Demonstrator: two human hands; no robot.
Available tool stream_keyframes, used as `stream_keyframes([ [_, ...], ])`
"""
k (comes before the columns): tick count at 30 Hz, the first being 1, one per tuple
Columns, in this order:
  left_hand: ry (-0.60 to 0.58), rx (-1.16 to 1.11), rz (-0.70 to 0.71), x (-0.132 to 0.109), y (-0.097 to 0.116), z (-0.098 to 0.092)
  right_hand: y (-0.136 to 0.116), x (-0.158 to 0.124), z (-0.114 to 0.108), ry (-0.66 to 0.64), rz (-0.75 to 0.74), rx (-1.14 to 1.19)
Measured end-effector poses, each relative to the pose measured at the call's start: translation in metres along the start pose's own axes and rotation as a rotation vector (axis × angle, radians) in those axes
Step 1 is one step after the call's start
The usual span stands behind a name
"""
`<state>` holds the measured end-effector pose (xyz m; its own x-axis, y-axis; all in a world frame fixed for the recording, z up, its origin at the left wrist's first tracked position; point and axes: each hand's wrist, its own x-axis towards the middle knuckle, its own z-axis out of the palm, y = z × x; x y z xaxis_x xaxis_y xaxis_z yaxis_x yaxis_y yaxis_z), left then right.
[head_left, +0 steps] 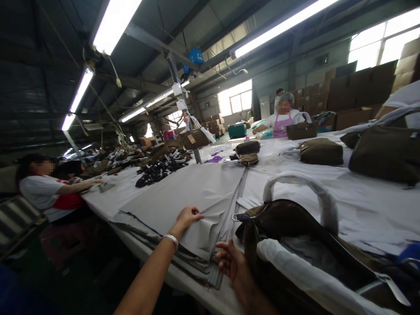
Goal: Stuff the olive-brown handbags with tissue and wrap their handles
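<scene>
A stack of wide grey sheets point(183, 188) lies on the white-covered table, its edges uneven at the near side. My left hand point(189, 217), with a bracelet at the wrist, is closed in a pinch on the top sheet, which wrinkles beside the fingertips. My right hand point(232, 262) is by the stack's right edge, fingers loosely bent and apart, with nothing seen in them. Close to it on the right stands a dark olive handbag point(295, 218). The bag's zip is undone, its handles are wrapped in white, and some pale lining or filling shows inside.
More olive bags point(321, 151) rest along the table's right side. A heap of small black-and-white pieces point(160, 168) lies beyond the stack, near a post point(197, 155). One co-worker point(49, 188) sits at the left; another in a purple apron point(281, 124) is across the table.
</scene>
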<state>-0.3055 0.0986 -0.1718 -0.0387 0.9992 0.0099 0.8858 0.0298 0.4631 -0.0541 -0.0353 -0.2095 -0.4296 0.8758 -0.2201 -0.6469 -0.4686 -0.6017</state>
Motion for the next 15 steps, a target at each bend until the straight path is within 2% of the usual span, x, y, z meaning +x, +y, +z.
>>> stream_keyframes([
  [5, 0.015, -0.043, 0.009, 0.002, 0.001, -0.002, 0.002, 0.003, 0.0, 0.014, -0.028, 0.035],
  [9, 0.056, -0.104, 0.039, -0.014, 0.009, -0.018, 0.006, 0.009, -0.001, 0.036, -0.073, 0.074],
  [12, 0.024, -0.166, 0.09, -0.05, 0.02, -0.036, 0.009, 0.013, -0.001, 0.055, -0.097, 0.149],
  [15, -0.091, -0.23, 0.134, -0.111, 0.04, -0.039, 0.007, 0.012, 0.001, 0.031, -0.102, 0.251],
])
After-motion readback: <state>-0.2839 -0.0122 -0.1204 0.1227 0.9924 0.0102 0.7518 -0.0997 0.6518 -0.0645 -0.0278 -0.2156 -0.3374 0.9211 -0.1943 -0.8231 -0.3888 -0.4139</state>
